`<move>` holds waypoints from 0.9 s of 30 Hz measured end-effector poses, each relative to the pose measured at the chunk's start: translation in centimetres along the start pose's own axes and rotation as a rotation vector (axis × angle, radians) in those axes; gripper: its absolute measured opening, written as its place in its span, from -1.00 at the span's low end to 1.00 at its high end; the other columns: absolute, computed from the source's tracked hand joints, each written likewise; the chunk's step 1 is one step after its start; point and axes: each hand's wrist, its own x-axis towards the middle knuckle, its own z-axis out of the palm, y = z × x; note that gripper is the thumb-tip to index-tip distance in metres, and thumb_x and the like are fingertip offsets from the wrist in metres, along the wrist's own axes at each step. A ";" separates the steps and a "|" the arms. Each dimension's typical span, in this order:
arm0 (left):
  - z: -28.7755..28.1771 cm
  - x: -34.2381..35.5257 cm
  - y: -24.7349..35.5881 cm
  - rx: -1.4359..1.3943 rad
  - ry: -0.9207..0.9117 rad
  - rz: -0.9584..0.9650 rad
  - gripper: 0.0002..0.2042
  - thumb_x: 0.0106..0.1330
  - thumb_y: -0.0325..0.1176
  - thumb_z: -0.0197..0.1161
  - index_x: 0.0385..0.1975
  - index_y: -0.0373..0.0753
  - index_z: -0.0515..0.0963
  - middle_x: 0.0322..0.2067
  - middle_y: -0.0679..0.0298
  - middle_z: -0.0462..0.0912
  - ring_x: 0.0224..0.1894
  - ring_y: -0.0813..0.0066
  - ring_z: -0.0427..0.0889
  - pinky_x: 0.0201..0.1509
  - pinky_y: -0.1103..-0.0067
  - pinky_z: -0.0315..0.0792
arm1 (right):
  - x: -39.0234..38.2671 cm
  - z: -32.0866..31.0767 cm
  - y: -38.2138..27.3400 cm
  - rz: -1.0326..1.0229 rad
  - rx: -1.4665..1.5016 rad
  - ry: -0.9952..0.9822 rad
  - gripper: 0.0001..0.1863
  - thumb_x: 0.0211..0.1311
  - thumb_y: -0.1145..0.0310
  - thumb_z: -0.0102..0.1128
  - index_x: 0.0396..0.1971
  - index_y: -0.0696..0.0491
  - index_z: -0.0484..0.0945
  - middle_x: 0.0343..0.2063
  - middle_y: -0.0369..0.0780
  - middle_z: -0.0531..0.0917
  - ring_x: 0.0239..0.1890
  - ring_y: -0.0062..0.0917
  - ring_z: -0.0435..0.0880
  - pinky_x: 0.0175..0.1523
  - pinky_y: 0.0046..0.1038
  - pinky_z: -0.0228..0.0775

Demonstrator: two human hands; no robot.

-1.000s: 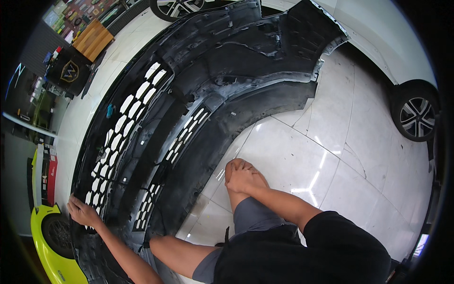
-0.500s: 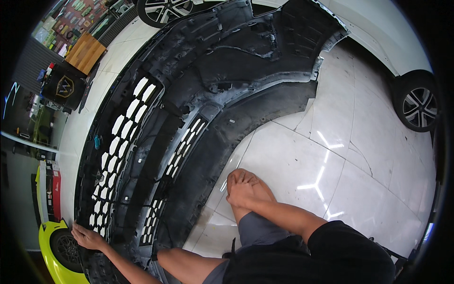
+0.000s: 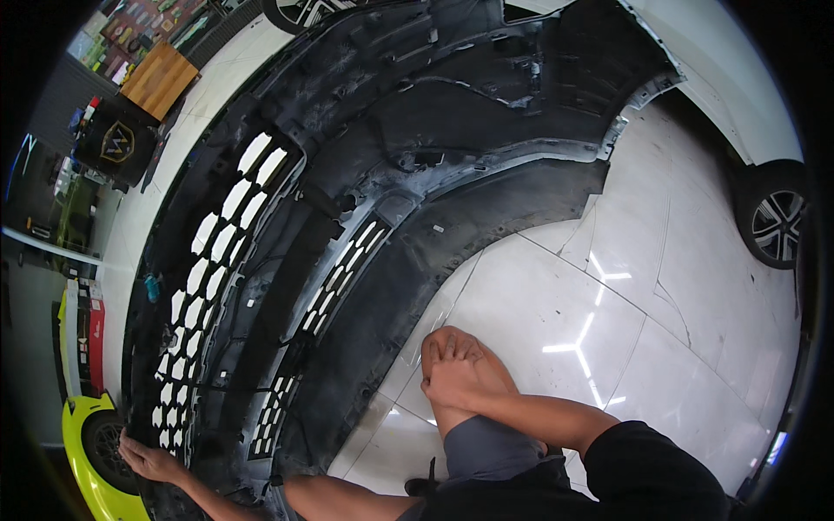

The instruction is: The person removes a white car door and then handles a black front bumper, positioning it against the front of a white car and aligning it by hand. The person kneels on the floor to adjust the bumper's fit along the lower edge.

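Observation:
A large black car bumper (image 3: 347, 187) curves around me, its inner side showing, with honeycomb grille openings (image 3: 208, 273) and a narrower lower grille (image 3: 326, 295). At its outer rim on the lower left, my left hand (image 3: 155, 462) grips the edge, fingertips at the border and partly hidden. My right hand (image 3: 453, 379) rests on my bent right knee, holding nothing, fingers laid apart over it. A small teal piece (image 3: 153, 288) sits near the outer rim beside the grille.
Glossy pale floor tiles (image 3: 556, 295) lie to the right. A white car's wheel (image 3: 776, 221) stands at the right, and another wheel (image 3: 304, 10) at the top. Left are a yellow-green car part with a wheel (image 3: 82, 434), a black bin (image 3: 113, 148) and a wooden board (image 3: 160, 80).
The view has shifted slightly, so the bumper's upper end appears farther right and lower. My left hand stays at the bumper's rim; my right hand stays on the knee.

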 end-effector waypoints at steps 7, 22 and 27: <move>0.2 -1.0 0.8 -0.053 0.060 -0.222 -0.60 0.56 -0.20 -0.17 -0.06 -0.40 0.55 -0.12 0.04 0.59 -0.03 0.16 0.55 0.09 0.40 0.40 | 0.6 -0.2 0.1 -0.079 0.037 0.032 -0.10 0.01 0.05 0.24 0.32 0.24 0.21 0.28 0.36 0.14 0.24 0.47 0.11 0.13 0.46 0.03; -0.3 -1.5 -9.0 0.390 -0.022 0.175 -0.59 0.38 -0.41 0.09 0.21 -0.33 0.34 0.04 0.09 0.51 0.03 0.09 0.53 0.13 0.40 0.43 | 1.9 -1.5 0.7 -0.053 0.015 -0.025 -0.12 0.03 0.01 0.19 0.32 0.20 0.22 0.27 0.33 0.17 0.26 0.43 0.10 0.16 0.43 0.03; 0.2 -0.9 -3.5 0.041 0.047 -0.137 -0.62 0.55 -0.20 -0.17 -0.03 -0.37 0.51 -0.11 0.11 0.57 -0.06 0.24 0.54 0.10 0.44 0.41 | 1.7 -2.0 0.3 -0.057 -0.019 -0.053 -0.08 0.05 -0.02 0.17 0.35 0.22 0.16 0.27 0.35 0.15 0.28 0.42 0.08 0.20 0.36 0.06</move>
